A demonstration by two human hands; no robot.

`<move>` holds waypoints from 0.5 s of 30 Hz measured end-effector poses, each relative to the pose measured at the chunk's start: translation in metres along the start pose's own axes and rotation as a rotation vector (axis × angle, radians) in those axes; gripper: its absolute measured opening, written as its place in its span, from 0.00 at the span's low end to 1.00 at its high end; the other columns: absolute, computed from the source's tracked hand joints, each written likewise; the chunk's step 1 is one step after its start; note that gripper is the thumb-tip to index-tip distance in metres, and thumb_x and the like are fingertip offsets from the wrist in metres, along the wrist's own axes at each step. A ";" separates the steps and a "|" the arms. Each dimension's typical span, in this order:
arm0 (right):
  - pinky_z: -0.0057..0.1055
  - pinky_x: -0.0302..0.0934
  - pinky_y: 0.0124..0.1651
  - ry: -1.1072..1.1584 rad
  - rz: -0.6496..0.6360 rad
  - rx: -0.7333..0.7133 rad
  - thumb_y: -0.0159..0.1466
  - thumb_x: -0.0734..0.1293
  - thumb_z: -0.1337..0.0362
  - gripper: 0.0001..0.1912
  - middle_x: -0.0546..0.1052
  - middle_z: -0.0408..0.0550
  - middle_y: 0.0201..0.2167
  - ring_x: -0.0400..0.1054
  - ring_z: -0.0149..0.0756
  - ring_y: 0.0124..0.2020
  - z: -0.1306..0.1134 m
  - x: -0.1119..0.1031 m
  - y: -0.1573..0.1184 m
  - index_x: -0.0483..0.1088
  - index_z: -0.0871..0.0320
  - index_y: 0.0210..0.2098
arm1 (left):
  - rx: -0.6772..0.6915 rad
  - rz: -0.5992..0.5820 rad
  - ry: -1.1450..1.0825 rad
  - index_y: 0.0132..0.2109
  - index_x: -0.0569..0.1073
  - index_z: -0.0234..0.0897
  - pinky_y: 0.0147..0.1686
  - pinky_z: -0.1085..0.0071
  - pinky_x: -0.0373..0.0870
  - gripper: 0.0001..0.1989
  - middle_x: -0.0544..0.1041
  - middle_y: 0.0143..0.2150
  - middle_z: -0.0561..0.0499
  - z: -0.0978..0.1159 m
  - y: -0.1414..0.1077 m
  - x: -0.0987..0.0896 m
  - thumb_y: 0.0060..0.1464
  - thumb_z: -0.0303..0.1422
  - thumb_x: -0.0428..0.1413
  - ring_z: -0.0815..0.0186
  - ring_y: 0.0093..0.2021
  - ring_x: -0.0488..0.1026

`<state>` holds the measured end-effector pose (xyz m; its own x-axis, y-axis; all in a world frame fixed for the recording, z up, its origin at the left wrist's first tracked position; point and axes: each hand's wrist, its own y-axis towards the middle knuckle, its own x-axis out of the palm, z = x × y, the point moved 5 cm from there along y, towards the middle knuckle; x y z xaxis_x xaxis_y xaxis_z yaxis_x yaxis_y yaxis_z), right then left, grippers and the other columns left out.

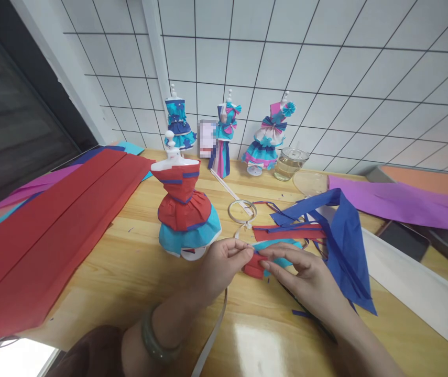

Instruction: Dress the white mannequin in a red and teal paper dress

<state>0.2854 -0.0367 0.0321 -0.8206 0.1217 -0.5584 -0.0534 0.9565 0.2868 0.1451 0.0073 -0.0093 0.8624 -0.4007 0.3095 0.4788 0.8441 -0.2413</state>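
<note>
Between my two hands is a small folded piece of red crepe paper [254, 268]. My left hand [224, 262] pinches its upper left edge with thumb and fingertips. On the right side, my right hand [300, 268] grips it between thumb and fingers. Turquoise paper [282, 262] lies behind and under the right fingers. Left of my hands stands a small white dress form [173, 153] wearing a red and turquoise paper dress [184, 212] with blue trim. A roll of double-sided tape [242, 211] rests just beyond my hands, its strip trailing off.
Large red paper sheets [70, 220] cover the left side. Blue paper [349, 251], a purple sheet [400, 204], a white strip [416, 293] and a dark phone [403, 240] lie right. Along the tiled wall stand three dressed forms [265, 139] and a lidded cup [290, 163].
</note>
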 end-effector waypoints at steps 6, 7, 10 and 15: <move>0.31 0.69 0.36 0.009 0.019 0.027 0.57 0.68 0.64 0.05 0.80 0.47 0.31 0.74 0.37 0.32 -0.001 -0.001 0.003 0.76 0.55 0.32 | 0.030 0.028 -0.024 0.44 0.70 0.31 0.30 0.76 0.64 0.19 0.75 0.27 0.54 0.004 -0.002 0.000 0.43 0.30 0.62 0.73 0.27 0.70; 0.31 0.69 0.36 0.012 0.019 0.028 0.57 0.68 0.64 0.05 0.81 0.47 0.31 0.75 0.37 0.32 -0.001 -0.001 0.003 0.76 0.55 0.32 | 0.037 0.024 -0.012 0.45 0.69 0.31 0.30 0.77 0.64 0.20 0.74 0.27 0.54 0.004 -0.002 0.000 0.43 0.28 0.62 0.74 0.27 0.70; 0.32 0.70 0.36 0.016 0.035 0.036 0.56 0.68 0.64 0.05 0.81 0.48 0.32 0.75 0.38 0.33 -0.001 -0.001 0.003 0.77 0.55 0.32 | 0.051 0.008 0.001 0.47 0.68 0.32 0.33 0.77 0.65 0.22 0.73 0.28 0.55 0.003 -0.003 0.000 0.43 0.26 0.62 0.74 0.29 0.71; 0.32 0.70 0.36 0.012 0.032 0.045 0.56 0.68 0.65 0.06 0.81 0.49 0.32 0.75 0.39 0.34 0.001 -0.001 0.004 0.77 0.55 0.33 | 0.071 -0.010 0.023 0.46 0.68 0.32 0.33 0.77 0.66 0.20 0.73 0.29 0.54 0.000 -0.001 0.000 0.43 0.25 0.61 0.74 0.30 0.72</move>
<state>0.2866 -0.0333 0.0334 -0.8283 0.1495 -0.5399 -0.0014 0.9632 0.2689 0.1449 0.0066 -0.0087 0.8613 -0.4168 0.2906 0.4755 0.8627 -0.1720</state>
